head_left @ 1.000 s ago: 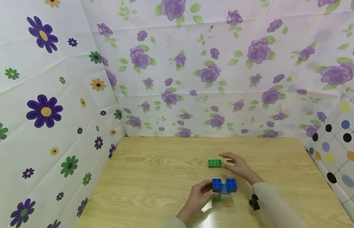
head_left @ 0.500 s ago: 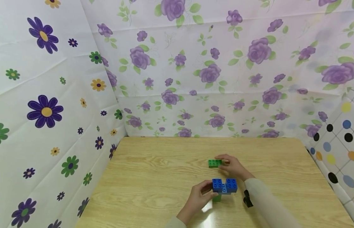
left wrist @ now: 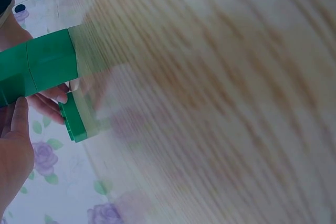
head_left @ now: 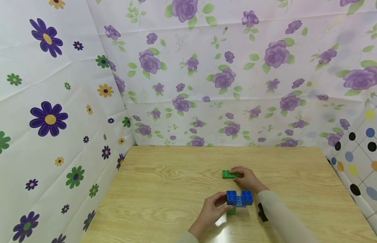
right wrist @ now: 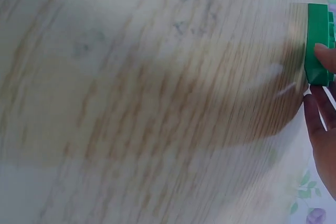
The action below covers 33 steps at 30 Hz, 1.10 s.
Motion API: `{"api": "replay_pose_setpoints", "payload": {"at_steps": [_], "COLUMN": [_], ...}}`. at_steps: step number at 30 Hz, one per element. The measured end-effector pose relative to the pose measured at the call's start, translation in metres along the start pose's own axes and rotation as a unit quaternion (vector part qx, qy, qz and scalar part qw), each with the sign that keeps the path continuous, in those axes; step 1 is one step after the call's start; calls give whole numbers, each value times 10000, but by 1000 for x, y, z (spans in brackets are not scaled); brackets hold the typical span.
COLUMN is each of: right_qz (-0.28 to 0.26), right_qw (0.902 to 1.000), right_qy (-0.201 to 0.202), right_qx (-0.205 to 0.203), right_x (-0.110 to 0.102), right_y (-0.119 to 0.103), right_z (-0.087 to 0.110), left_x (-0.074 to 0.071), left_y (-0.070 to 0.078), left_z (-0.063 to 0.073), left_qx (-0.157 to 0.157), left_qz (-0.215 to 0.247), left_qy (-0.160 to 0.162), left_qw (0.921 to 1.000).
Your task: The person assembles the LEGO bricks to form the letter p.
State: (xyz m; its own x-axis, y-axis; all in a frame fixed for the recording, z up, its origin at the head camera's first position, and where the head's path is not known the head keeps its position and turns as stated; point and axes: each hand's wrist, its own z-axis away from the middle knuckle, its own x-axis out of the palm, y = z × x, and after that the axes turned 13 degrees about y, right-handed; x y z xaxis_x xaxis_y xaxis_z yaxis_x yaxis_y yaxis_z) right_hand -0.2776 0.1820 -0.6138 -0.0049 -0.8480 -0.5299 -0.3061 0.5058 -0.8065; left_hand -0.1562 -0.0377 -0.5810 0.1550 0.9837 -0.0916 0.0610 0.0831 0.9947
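Observation:
My left hand [head_left: 211,208] grips a small build of toy building bricks by its left side. Two dark blue bricks [head_left: 247,197] sit apart on top, a lighter blue brick [head_left: 239,201] spans beneath them, and green bricks [left wrist: 50,61] form the stem below. Farther back, a flat green studded brick [head_left: 226,174] lies on the table. My right hand [head_left: 248,179] pinches its right end between thumb and fingers. In the right wrist view the thumb lies against the side of this green brick [right wrist: 316,30], fingers at its end.
The wooden table [head_left: 164,189] has a glossy grain. Flowered cloth [head_left: 188,84] hangs behind it, with more patterned cloth at the left and right. A black device [head_left: 262,213] is worn at the right wrist.
My right hand has moved left onto the green brick and its fingers have closed on the right end. The left hand and the blue and green build stay in place.

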Motion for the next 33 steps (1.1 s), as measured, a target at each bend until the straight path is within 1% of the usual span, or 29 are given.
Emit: {"api": "replay_pose_setpoints", "payload": {"at_steps": [7, 13, 19, 24, 28, 33], "right_qz": [237, 329, 267, 231, 219, 162], "right_qw": [9997, 9989, 9996, 9996, 9996, 9991], "right_qy": [16, 66, -13, -87, -111, -156], "right_qx": [-49, -317, -130, -133, -168, -349], "right_x": [-5, -12, -20, -28, -35, -42], "right_y": [-5, -12, -14, -14, -19, -30], "right_z": [2, 3, 2, 2, 2, 5], "left_x": [0, 0, 0, -1, 0, 0], "left_y": [2, 2, 2, 2, 1, 1], "left_z": [-1, -1, 0, 0, 0, 0], "left_qx": [11, 31, -3, -20, 1, 41], "left_qz": [-11, -26, -69, -50, -43, -71], "left_qy": [-14, -16, 1, -30, -27, 7], "left_qw": [10000, 10000, 10000, 10000, 10000, 10000]}}
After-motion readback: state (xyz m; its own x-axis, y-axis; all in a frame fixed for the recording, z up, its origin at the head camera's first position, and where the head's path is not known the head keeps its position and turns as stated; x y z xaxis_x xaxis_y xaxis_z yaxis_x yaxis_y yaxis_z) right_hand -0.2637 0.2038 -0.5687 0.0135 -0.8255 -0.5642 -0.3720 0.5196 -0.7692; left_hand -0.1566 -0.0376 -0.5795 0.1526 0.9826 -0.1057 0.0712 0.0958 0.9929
